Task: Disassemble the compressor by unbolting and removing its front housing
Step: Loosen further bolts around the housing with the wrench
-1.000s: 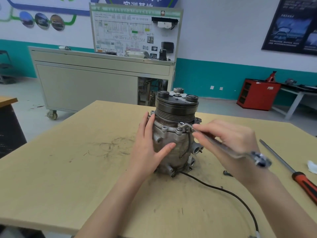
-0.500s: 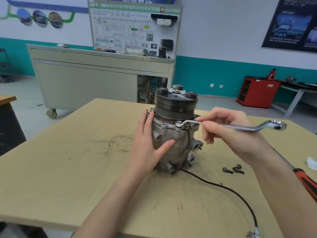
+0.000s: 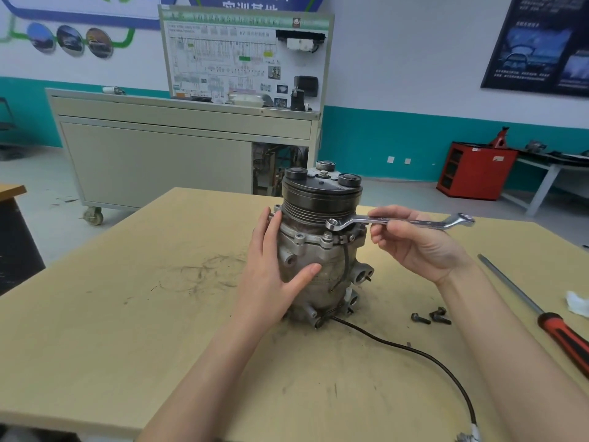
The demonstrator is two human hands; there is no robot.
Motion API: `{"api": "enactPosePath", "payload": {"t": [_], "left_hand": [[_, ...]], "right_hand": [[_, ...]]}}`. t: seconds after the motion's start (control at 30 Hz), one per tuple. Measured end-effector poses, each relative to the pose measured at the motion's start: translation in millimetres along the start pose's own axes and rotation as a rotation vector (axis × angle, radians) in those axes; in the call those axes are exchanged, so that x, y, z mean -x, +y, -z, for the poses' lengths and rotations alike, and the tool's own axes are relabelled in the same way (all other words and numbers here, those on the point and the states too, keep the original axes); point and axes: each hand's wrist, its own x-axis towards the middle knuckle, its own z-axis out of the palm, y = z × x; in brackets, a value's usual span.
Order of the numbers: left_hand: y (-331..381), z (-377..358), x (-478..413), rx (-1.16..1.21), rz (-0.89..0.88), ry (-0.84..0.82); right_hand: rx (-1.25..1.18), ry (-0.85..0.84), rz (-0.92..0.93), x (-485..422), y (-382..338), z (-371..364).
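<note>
Toward the surface's far edge stands the compressor (image 3: 318, 250). My left hand (image 3: 274, 275) presses spread against its side. My right hand (image 3: 414, 244) pinches a wrench (image 3: 398, 221), ring just above a flange bolt (image 3: 327, 236). Seated crooked, it may slip and round the head.

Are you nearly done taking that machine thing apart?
Partway. Done: a few loose bolts lie on the table, so some look to be out. In hand: the right hand holds the wrench, its ring end at a flange bolt, while the left hand steadies the compressor. Left: that bolt and another beside it, then lifting off the front housing.
</note>
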Motion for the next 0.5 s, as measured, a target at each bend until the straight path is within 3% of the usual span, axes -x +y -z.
{"api": "enactPosePath", "payload": {"t": [0.1,0.23,0.37,0.5], "left_hand": [[-0.5,0.1,0.2,0.001,0.002,-0.004],[-1.3,-0.5,-0.1,-0.001,0.004,-0.006],[-2.2,-0.6,0.1,0.001,-0.012,0.005],[-3.0,-0.9,-0.4,0.001,-0.010,0.001]], "right_hand": [[0.134,0.165,0.101,12.9,-10.2,-21.0],[0.695,0.351,0.402,26.8,-12.0,-64.7],[1.555,0.209,0.777,38.5,-7.5,-90.4],[1.781,0.207,0.867,40.6,1.2,-95.3]]}}
